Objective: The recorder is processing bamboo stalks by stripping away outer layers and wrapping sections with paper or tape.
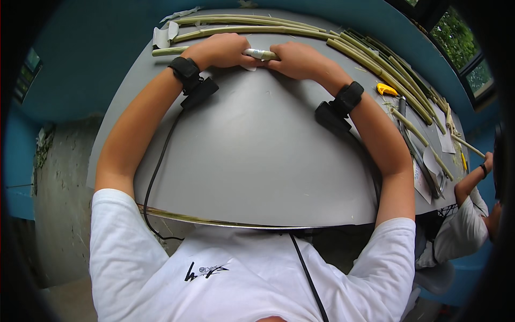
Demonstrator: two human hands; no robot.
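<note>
Left hand (pixel 228 49), right hand (pixel 295 60) gripping stalk (pixel 170 51) (axis left-to-right), end jutting left.

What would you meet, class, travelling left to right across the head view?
Left wrist strap → left hand → white section of the held stalk → right hand → right wrist strap → yellow handle → co-worker's hand.

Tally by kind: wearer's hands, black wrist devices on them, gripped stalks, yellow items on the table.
Wearer's hands: 2 (left hand, right hand)
Black wrist devices: 2
Gripped stalk: 1
Yellow items: 2
Total: 7
Loose stalks left out; they overlap too much to count.
</note>
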